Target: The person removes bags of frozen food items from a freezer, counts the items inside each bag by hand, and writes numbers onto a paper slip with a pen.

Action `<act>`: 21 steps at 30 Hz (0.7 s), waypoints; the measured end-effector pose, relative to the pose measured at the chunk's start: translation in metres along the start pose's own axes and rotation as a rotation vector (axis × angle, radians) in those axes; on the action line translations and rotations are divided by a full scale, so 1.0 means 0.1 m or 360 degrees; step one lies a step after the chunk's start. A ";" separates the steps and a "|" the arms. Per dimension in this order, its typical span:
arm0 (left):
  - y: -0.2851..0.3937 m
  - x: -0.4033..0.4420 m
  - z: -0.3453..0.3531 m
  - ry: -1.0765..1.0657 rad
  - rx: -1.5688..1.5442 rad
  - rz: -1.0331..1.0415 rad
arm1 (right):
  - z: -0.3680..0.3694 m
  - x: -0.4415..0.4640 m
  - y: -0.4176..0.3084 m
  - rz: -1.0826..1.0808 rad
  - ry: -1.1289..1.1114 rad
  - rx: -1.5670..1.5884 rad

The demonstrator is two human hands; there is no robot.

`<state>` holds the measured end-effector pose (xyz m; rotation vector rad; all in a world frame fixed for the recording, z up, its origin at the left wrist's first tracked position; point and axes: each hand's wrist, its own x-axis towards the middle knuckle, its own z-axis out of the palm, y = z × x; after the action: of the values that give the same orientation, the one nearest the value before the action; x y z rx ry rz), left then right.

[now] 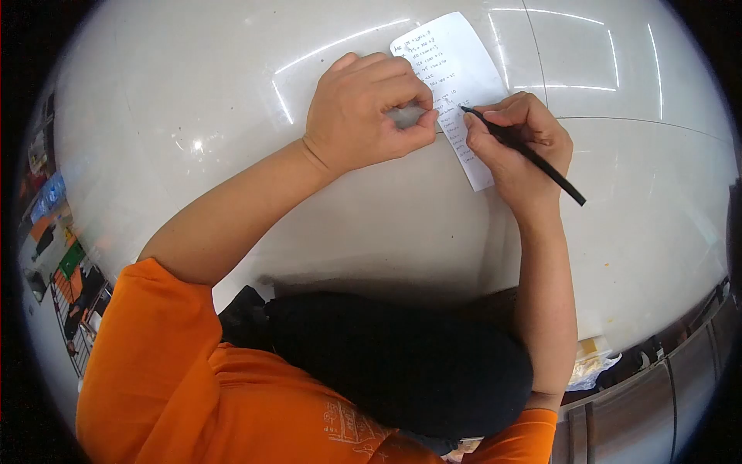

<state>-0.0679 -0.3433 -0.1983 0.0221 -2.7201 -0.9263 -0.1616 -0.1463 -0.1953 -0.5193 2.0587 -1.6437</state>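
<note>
A white sheet of paper [468, 58] with rows of handwritten lines and figures lies on a pale, glossy tiled surface. My right hand [525, 147] grips a black pen [545, 166], its tip on or just above the paper below the middle rows. At the sheet's left edge, my left hand [371, 112] is closed, with thumb and forefinger curled together onto the margin. Its other fingers are folded and cover part of the paper's upper left side. The lower right part of the sheet is partly hidden behind my right hand.
Pale tiles [386, 209] with dark joints and light reflections surround the paper. A dark-clothed knee [402, 363] is close below my hands. At the far left stand a wire rack [69, 325] and assorted items. A clear plastic bag [591, 367] lies at lower right beside brown panels [634, 410].
</note>
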 end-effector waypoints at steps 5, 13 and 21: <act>0.00 0.00 -0.01 -0.0027 -0.0006 -0.0002 | 0.00 0.00 -0.02 0.0045 0.0003 0.0039; -0.01 0.00 0.00 -0.0015 -0.0008 -0.0007 | 0.01 0.01 -0.01 -0.0005 0.0000 0.0006; 0.00 0.00 -0.01 -0.0020 -0.0001 -0.0016 | -0.04 0.03 -0.06 0.0144 0.0012 0.0257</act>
<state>-0.0675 -0.3440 -0.1982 0.0303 -2.7340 -0.9330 -0.1659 -0.1461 -0.1889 -0.3601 1.9053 -1.7412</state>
